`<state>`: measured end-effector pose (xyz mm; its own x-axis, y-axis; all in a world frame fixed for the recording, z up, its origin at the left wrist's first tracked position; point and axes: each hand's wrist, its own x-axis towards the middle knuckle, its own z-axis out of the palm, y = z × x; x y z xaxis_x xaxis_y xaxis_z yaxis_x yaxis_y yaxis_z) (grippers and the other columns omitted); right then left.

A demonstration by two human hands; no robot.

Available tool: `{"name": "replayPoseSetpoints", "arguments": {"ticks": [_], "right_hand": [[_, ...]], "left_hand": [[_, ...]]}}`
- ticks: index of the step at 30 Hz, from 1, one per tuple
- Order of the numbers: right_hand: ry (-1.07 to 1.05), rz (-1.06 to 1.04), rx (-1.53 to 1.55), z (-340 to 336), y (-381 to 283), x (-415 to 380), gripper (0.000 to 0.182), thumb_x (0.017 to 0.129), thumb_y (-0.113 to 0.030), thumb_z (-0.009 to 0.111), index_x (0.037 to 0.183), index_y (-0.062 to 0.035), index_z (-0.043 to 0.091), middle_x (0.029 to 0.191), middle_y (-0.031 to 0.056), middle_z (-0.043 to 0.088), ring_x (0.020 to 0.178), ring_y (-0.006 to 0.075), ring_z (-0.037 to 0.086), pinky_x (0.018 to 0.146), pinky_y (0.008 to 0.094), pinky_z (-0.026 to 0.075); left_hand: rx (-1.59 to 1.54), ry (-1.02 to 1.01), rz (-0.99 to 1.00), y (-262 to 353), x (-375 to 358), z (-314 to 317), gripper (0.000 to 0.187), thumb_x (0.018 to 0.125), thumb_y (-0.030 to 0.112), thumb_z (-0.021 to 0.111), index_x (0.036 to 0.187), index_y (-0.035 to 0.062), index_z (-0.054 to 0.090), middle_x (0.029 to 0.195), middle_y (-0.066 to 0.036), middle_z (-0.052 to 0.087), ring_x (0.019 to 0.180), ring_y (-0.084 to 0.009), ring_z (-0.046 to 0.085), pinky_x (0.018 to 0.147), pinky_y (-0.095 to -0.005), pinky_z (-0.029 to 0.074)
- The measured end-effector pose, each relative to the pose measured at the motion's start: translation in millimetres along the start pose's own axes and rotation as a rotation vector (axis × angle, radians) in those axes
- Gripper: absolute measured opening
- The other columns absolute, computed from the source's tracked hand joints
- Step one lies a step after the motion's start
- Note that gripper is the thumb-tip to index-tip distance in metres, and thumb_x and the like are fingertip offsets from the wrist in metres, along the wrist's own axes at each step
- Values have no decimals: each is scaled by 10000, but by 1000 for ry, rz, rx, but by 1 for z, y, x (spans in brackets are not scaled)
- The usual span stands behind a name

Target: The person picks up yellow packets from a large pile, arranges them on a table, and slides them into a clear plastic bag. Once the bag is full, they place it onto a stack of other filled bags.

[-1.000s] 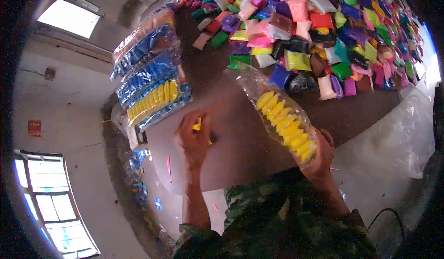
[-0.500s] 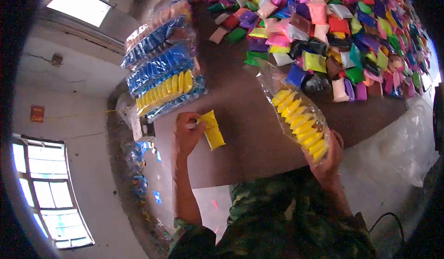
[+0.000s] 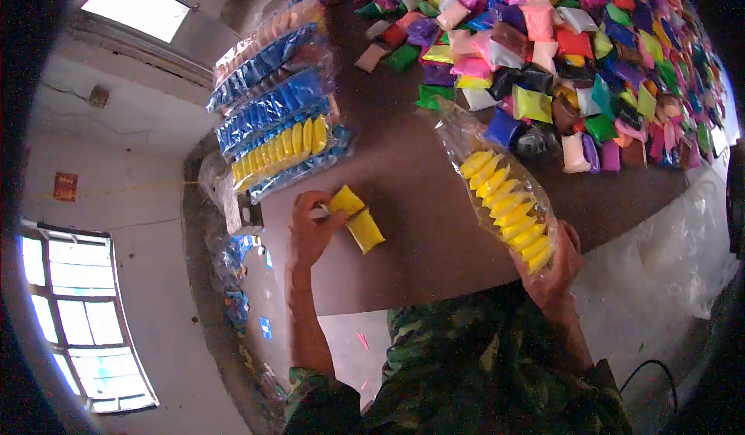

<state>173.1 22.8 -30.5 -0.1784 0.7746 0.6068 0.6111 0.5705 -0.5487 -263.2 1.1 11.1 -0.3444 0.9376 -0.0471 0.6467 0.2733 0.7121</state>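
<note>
My left hand (image 3: 312,221) is closed in a pinch at the left edge of a yellow packet (image 3: 365,232), with a thin dark line crossing the packet by the fingertips. The packet is tilted, over the brown tabletop (image 3: 411,241). At the right, my right hand (image 3: 555,260) grips the lower end of a clear plastic bag (image 3: 454,136). Inside that bag, several yellow packets (image 3: 504,202) lie stacked in a slanting row. The bag's upper end reaches toward the heap of coloured packets. The fingers under the bag are partly hidden.
Filled clear bags of blue, yellow and pinkish packets (image 3: 272,113) are piled at the table's left edge. A large heap of small packets in many colours (image 3: 559,55) covers the back and right. Clear plastic sheeting (image 3: 667,241) hangs beyond the right edge.
The single yellow packet has shifted slightly right and a dark line now crosses it. My left hand stays pinched beside it. The bag in my right hand has barely moved.
</note>
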Motion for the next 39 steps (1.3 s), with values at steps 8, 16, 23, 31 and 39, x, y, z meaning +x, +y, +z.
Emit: {"name": "replayPoseSetpoints", "arguments": {"ticks": [8,16,23,31,39], "right_hand": [[-38,7,-58,-2,-2,0,749,760,-184,880,1356,66,502,1215,218,662,1066,432,635,978,527,484],[6,0,-10,0,4,-7,788,728,-182,915,1356,57,504,1204,216,663,1074,428,632,971,521,487],[49,-30,-67,2,3,-4,808,715,-192,929,1354,63,506,1178,199,680,1036,395,662,975,500,495],[46,-6,47,3,1,3,780,694,-185,936,1319,67,544,1178,180,694,1009,370,681,970,489,502],[29,35,6,0,-2,4,729,702,-214,927,1290,42,580,1145,158,710,1024,351,686,987,479,494]], "left_hand": [[113,-356,110,61,-29,-26,487,805,41,807,1263,45,640,1151,-79,676,889,-157,669,814,-298,563],[127,-324,18,75,-28,-3,628,784,79,837,1359,32,588,1269,-140,640,815,-180,685,765,-318,584],[269,-327,39,65,-32,-5,635,750,168,873,1314,38,612,1238,-132,651,901,-204,682,817,-338,579],[205,-321,121,64,-44,6,545,768,195,872,1243,90,627,1158,-96,676,1031,-233,680,873,-360,567],[-28,-1,213,140,-7,54,449,825,121,798,1230,60,613,1180,-145,687,1099,-278,681,922,-378,552]]}}
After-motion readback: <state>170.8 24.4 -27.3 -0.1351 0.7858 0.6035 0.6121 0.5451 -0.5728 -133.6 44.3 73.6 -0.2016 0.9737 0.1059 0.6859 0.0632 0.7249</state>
